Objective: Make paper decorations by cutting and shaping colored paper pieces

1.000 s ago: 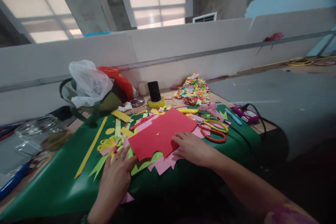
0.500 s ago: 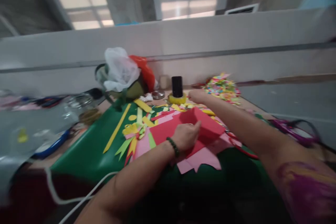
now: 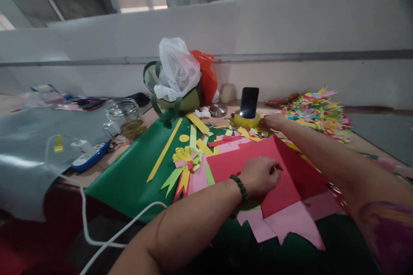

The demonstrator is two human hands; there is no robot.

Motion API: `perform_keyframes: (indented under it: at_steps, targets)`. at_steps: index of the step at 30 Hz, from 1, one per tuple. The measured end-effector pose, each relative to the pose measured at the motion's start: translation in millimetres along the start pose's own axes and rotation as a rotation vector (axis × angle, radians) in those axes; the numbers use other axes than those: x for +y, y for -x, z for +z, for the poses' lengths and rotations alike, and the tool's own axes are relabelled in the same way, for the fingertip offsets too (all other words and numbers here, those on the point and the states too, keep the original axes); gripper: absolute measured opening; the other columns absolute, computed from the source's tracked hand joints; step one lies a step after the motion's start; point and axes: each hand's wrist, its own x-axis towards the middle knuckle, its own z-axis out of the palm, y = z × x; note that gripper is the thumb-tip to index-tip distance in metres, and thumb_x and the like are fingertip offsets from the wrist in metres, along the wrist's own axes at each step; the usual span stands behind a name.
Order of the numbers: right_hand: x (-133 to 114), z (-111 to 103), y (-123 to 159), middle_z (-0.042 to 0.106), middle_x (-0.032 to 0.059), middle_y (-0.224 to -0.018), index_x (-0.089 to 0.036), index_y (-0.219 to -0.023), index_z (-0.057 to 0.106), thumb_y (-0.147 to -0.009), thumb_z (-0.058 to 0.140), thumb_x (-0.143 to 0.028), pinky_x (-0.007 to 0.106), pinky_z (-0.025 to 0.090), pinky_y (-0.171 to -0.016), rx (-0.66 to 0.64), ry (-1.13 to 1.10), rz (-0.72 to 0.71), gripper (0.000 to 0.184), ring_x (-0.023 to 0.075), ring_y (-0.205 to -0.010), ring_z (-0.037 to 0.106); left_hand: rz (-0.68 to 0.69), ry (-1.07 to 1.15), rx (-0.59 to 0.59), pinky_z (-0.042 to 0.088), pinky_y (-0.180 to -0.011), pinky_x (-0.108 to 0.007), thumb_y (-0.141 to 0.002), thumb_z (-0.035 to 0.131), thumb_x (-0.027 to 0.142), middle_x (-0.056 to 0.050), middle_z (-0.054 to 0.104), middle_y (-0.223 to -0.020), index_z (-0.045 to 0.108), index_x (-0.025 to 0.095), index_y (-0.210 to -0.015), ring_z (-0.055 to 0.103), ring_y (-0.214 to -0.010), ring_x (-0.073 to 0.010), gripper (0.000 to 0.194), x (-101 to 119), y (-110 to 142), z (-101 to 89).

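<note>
My left hand [image 3: 260, 176], a dark green bead bracelet at its wrist, rests over a folded red sheet of paper [image 3: 230, 163]. Its fingers are curled in, and whatever they may hold is hidden. Stretched across to the back, my right hand [image 3: 274, 121] is beside a yellow tape roll [image 3: 247, 120], its fingers too small and blurred to read. A dark phone [image 3: 249, 102] leans upright in the roll. Under the red sheet lie pink paper pieces [image 3: 297, 221]. To the left is a paper ribbon rosette [image 3: 187, 159] with forked green, yellow and red tails.
A green sheet [image 3: 129, 180] covers the table, with yellow strips [image 3: 164, 150] on it. Behind stand a bag with white plastic [image 3: 177, 73] and a glass jar [image 3: 125, 120]. Colourful paper scraps [image 3: 318, 114] are heaped at back right. A white cable [image 3: 85, 219] hangs at front left.
The view has turned left and come closer, so the things sit further right. My left hand remains over the red sheet, and my right hand remains near the tape roll.
</note>
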Motion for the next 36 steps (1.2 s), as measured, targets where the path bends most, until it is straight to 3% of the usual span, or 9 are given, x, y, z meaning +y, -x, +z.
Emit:
perform_keyframes:
  at_steps: [8, 19, 32, 36]
  targets:
    - [15, -7, 0, 0.059, 0.0106, -0.121, -0.015, -0.121, 0.057, -0.092, 0.059, -0.032, 0.042, 0.053, -0.085, -0.018, 0.079, 0.075, 0.033, 0.0222, -0.101, 0.061, -0.031, 0.032, 0.038, 0.051, -0.076, -0.030, -0.081, 0.051, 0.018, -0.007, 0.075, -0.091, 0.072, 0.017, -0.095, 0.066, -0.080, -0.0190, 0.025, -1, -2, -1.8]
    - [5, -2, -6, 0.059, 0.0102, -0.121, -0.015, -0.121, 0.056, -0.092, 0.058, -0.032, 0.042, 0.053, -0.084, -0.008, 0.123, -0.016, 0.034, 0.0223, -0.101, 0.061, 0.030, 0.024, -0.049, 0.050, -0.081, -0.030, -0.083, 0.049, 0.019, -0.009, 0.075, -0.098, 0.073, 0.016, -0.098, 0.066, -0.086, -0.0200, 0.028, 0, 0, -1.0]
    - [21, 1, -11, 0.059, 0.0095, -0.121, -0.016, -0.121, 0.057, -0.093, 0.058, -0.032, 0.042, 0.053, -0.084, -0.030, 0.075, 0.123, 0.033, 0.0224, -0.101, 0.061, 0.037, -0.050, -0.125, 0.050, -0.075, -0.030, -0.083, 0.049, 0.019, -0.008, 0.075, -0.099, 0.072, 0.018, -0.099, 0.066, -0.087, -0.0206, 0.028, 3, 2, -4.7]
    - [26, -1, -10, 0.059, 0.0088, -0.121, -0.018, -0.121, 0.057, -0.093, 0.057, -0.032, 0.042, 0.053, -0.084, -0.049, 0.027, 0.093, 0.031, 0.0215, -0.101, 0.061, 0.044, -0.073, -0.131, 0.049, -0.075, -0.030, -0.084, 0.048, 0.020, -0.007, 0.075, -0.099, 0.071, 0.019, -0.100, 0.066, -0.088, -0.0203, 0.028, 3, 3, -2.1]
